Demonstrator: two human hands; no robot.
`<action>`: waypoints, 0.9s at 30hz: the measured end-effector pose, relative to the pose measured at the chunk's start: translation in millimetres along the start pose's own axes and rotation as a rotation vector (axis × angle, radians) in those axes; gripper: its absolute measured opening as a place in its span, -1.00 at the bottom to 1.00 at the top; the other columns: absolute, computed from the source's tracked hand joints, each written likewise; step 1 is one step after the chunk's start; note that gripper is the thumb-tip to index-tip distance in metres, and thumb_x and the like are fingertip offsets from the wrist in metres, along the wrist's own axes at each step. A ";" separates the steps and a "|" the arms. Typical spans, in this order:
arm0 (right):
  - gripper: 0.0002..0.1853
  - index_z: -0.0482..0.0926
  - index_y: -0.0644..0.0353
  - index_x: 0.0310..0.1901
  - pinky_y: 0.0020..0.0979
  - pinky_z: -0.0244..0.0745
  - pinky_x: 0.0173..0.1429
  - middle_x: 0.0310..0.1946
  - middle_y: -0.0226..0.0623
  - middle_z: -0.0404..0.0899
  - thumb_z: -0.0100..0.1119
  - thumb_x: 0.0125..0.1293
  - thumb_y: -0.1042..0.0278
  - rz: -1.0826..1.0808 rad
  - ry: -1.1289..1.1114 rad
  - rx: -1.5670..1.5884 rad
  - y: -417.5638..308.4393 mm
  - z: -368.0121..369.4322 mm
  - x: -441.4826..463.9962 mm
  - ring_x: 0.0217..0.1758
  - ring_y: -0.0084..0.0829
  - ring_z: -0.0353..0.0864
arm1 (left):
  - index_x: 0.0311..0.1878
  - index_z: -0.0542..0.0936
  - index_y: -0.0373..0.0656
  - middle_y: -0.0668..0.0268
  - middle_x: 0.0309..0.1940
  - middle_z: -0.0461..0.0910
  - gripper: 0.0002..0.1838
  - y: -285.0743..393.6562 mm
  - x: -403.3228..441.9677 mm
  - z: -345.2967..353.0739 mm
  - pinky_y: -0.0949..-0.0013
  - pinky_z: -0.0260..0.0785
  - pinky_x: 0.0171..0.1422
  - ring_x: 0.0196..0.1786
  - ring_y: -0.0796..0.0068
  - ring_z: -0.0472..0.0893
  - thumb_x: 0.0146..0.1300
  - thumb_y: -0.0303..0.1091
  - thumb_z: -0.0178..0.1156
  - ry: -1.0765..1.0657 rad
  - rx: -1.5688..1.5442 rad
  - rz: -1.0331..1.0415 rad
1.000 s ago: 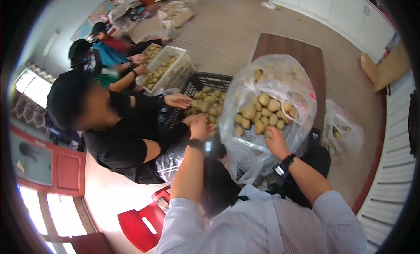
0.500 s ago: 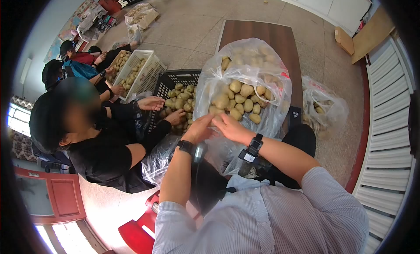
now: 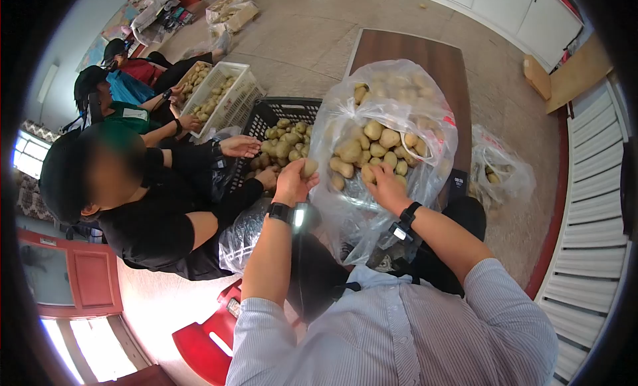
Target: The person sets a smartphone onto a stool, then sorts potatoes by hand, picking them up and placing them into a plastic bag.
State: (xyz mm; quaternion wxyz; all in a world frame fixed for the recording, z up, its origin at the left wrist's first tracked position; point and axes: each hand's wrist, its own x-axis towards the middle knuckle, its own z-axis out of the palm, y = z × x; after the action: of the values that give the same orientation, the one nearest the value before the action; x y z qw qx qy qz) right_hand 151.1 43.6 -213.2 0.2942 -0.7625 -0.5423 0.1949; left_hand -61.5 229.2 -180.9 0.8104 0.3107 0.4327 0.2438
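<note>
My left hand [image 3: 292, 183] is closed around a potato [image 3: 310, 167] and hovers between the black crate [image 3: 250, 128] and the clear plastic bag [image 3: 323, 143]. Inside the mouth of that bag, my right hand [image 3: 389, 190] has its fingers curled on another potato [image 3: 368, 174]. Many loose potatoes [image 3: 378, 150] lie around it in the bag. The bag rests on a dark brown board or tabletop [image 3: 405, 48]. Potatoes [image 3: 286, 142] also partly fill the black crate.
At my left sits a person in black [image 3: 159, 213], both hands at the black crate. Two other people sit farther back by a white crate [image 3: 234, 90] of potatoes. A second plastic bag [image 3: 502, 166] stands on the floor at right. A red stool [image 3: 206, 349] is behind me at left.
My hands were together at the bag's near edge and have parted. The left moved left with a potato; the right reached into the bag onto another potato. The view shifted slightly.
</note>
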 end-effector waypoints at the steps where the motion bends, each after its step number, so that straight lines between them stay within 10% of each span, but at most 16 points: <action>1: -0.47 0.38 0.08 0.25 -0.06 0.50 0.08 0.27 0.06 0.28 0.24 0.24 0.24 0.044 -0.017 -0.055 0.4 -1.7 2.2 0.09 0.09 0.53 | 0.04 0.48 -0.15 0.24 -0.19 0.58 -0.77 0.6 4.3 -6.6 0.22 0.54 -0.17 -0.27 0.25 0.60 0.43 -0.27 0.03 0.053 -0.052 0.023; 5: -0.47 0.36 -0.10 0.32 -0.01 0.50 0.09 0.38 0.03 0.20 0.11 0.30 0.16 0.007 -0.070 -0.161 7.1 1.0 13.0 0.05 0.10 0.58 | -0.12 0.54 -0.19 0.16 -0.24 0.61 -0.74 -7.9 31.8 -41.4 0.14 0.51 -0.14 -0.26 0.09 0.60 0.27 -0.20 0.23 0.184 -0.041 0.165; 8: -0.37 0.33 -0.12 0.35 -0.06 0.52 0.12 0.39 0.09 0.18 0.21 0.22 0.17 -0.029 -0.071 -0.206 13.6 8.8 18.5 0.07 0.10 0.58 | -0.31 0.54 -0.24 0.05 -0.31 0.58 -0.63 -3.5 20.2 -53.2 0.04 0.44 -0.08 -0.20 -0.06 0.57 0.07 -0.12 0.38 0.240 1.341 0.761; 11: -0.33 0.34 -0.09 0.31 -0.06 0.53 0.09 0.40 0.04 0.15 0.31 0.13 0.20 -0.077 -0.094 -0.249 10.8 11.4 16.8 0.07 0.07 0.58 | -0.19 0.55 -0.28 0.04 -0.29 0.58 -0.70 6.2 4.8 -43.2 0.15 0.48 -0.10 -0.22 0.06 0.60 0.12 -0.29 0.37 0.287 1.627 0.711; 18: -0.32 0.36 0.10 0.25 -0.08 0.56 0.02 0.37 -0.03 0.17 0.33 0.02 0.36 -0.116 -0.135 -0.373 3.0 12.3 9.6 -0.01 0.03 0.60 | -0.55 0.55 -0.28 -0.02 -0.47 0.54 -0.48 -43.4 80.5 -122.3 0.02 0.42 -0.10 -0.25 -0.10 0.57 0.16 0.08 0.27 0.286 1.017 0.994; 22: -0.37 0.40 0.10 0.23 -0.10 0.57 -0.02 0.31 -0.07 0.27 0.27 0.03 0.47 -0.224 -0.059 -0.392 4.3 15.5 0.3 0.01 -0.01 0.58 | -0.22 0.61 -0.26 -0.01 -0.33 0.60 -0.53 -26.4 61.5 -122.9 0.03 0.43 -0.10 -0.18 -0.07 0.58 0.17 0.04 0.28 0.280 1.124 0.729; 23: -0.37 0.40 0.10 0.23 -0.10 0.57 -0.02 0.31 -0.07 0.27 0.27 0.03 0.47 -0.216 -0.051 -0.395 7.3 17.7 -3.1 0.01 -0.01 0.58 | -0.17 0.61 -0.24 -0.01 -0.32 0.60 -0.54 -29.3 63.7 -133.1 0.04 0.43 -0.12 -0.16 -0.07 0.58 0.17 0.03 0.30 0.318 1.655 0.842; 25: -0.42 0.44 0.11 0.18 -0.13 0.56 0.00 0.24 -0.14 0.36 0.24 0.04 0.53 -0.259 -0.027 -0.525 10.5 26.8 -3.9 -0.01 -0.01 0.56 | -0.26 0.64 -0.24 -0.02 -0.33 0.61 -0.59 -51.8 84.9 -140.4 0.08 0.43 -0.16 -0.20 -0.07 0.59 0.16 -0.01 0.33 0.353 0.633 0.703; 27: -0.41 0.44 0.12 0.16 -0.13 0.54 0.00 0.23 -0.13 0.36 0.26 0.00 0.54 -0.302 0.004 -0.535 21.1 35.3 -4.2 -0.05 0.00 0.56 | -0.39 0.62 -0.21 0.02 -0.44 0.59 -0.62 -46.2 73.7 -134.7 0.08 0.43 -0.23 -0.30 -0.05 0.58 0.15 -0.02 0.33 0.378 0.948 0.761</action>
State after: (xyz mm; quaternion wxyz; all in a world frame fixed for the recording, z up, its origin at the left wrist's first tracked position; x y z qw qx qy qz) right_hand 143.0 42.9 -253.8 0.1096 -0.7240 -0.6810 -0.0025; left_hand -133.2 285.7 -312.7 0.3512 0.7194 0.4883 0.3474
